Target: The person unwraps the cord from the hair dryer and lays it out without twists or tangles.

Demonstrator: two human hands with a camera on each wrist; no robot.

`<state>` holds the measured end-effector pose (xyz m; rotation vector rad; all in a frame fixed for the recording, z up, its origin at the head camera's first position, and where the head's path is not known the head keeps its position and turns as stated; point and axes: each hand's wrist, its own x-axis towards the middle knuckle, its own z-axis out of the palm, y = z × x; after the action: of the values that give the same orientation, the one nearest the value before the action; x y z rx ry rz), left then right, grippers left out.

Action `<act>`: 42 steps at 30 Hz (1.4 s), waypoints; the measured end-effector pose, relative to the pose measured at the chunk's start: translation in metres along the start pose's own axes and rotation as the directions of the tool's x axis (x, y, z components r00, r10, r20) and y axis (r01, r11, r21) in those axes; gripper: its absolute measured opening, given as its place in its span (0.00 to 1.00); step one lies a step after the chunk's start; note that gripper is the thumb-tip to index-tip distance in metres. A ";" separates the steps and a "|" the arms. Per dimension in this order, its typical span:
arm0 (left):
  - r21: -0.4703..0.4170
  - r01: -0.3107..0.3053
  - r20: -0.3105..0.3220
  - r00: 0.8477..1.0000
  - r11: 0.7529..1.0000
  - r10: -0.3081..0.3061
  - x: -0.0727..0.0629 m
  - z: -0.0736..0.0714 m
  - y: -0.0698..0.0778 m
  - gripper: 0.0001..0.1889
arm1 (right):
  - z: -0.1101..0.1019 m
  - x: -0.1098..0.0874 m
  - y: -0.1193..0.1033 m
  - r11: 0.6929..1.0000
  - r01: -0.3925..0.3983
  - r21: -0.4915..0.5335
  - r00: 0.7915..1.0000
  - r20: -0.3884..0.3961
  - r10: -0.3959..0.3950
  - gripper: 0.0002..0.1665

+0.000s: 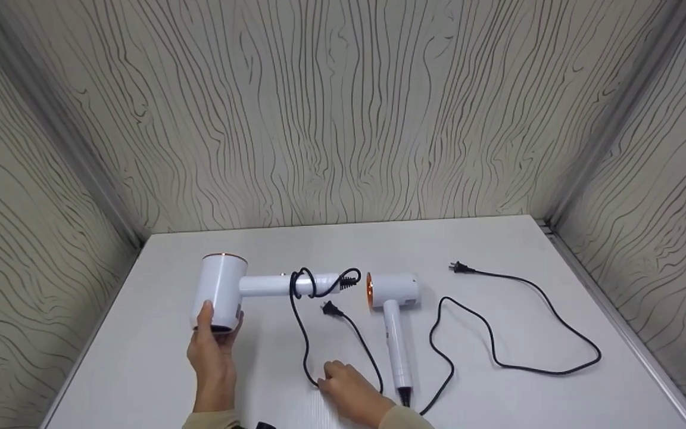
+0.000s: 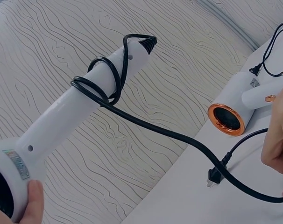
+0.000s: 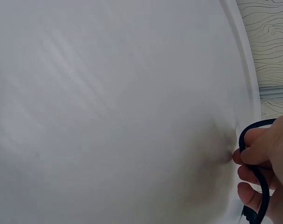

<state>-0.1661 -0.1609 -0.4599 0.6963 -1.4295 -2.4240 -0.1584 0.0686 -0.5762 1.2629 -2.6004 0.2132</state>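
Note:
My left hand grips the barrel of a white hair dryer by its rear end, holding it up with the handle pointing right. A black power cord is wound in a few loops round that handle. Further along the same cord, my right hand pinches it between thumb and fingers, low over the table. In the right wrist view the cord passes through the fingers of that hand. The cord's two-pin plug points up and left, beyond the right hand.
A second white hair dryer with an orange-rimmed mouth lies right of centre. Its cord snakes across the right side of the white table to a plug. Wood-patterned panels enclose the back and sides.

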 end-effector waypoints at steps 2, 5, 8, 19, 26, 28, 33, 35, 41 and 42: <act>0.016 0.001 0.003 1.000 1.000 -0.001 0.000 0.001 0.000 0.41 | 0.001 -0.001 -0.001 1.000 0.005 0.011 0.999 -0.042 -0.005 0.09; 0.031 0.006 -0.004 1.000 1.000 -0.006 0.000 0.003 0.000 0.43 | 0.001 -0.002 -0.002 0.999 0.011 0.042 0.993 -0.122 -0.006 0.07; 0.036 0.009 -0.010 1.000 0.999 -0.009 0.000 0.004 0.001 0.43 | -0.001 -0.001 -0.002 0.998 0.007 0.067 0.981 -0.195 0.006 0.05; -0.010 0.006 -0.011 1.000 1.000 -0.006 0.001 0.002 0.000 0.43 | -0.018 0.003 -0.002 0.986 -0.002 0.166 0.956 -0.290 0.051 0.04; -0.023 0.023 -0.027 0.999 0.999 -0.024 0.001 -0.001 -0.002 0.42 | -0.026 0.002 -0.001 0.973 -0.052 0.225 0.954 -0.278 0.115 0.03; -0.017 0.023 -0.025 0.999 1.000 -0.023 0.001 -0.001 -0.002 0.43 | -0.028 0.002 0.000 0.961 -0.072 0.265 0.957 -0.254 0.142 0.02; -0.016 0.024 -0.024 0.999 1.000 -0.025 0.001 0.000 -0.002 0.43 | -0.032 0.001 0.004 0.940 -0.098 0.326 0.952 -0.246 0.184 0.03; -0.017 0.027 -0.024 0.999 0.999 -0.028 0.001 0.000 -0.001 0.43 | -0.033 0.001 0.006 0.936 -0.101 0.339 0.944 -0.266 0.198 0.03; -0.018 0.034 -0.028 0.999 0.999 -0.034 0.001 0.000 -0.002 0.43 | -0.040 0.003 0.011 0.869 -0.168 0.465 0.923 -0.234 0.304 0.03; -0.021 0.033 -0.028 0.999 0.999 -0.034 0.001 0.000 -0.002 0.43 | -0.042 0.004 0.011 0.854 -0.181 0.487 0.920 -0.222 0.322 0.04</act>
<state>-0.1670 -0.1609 -0.4620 0.7535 -1.3916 -2.4400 -0.1635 0.0821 -0.5350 0.9008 -2.5154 1.0401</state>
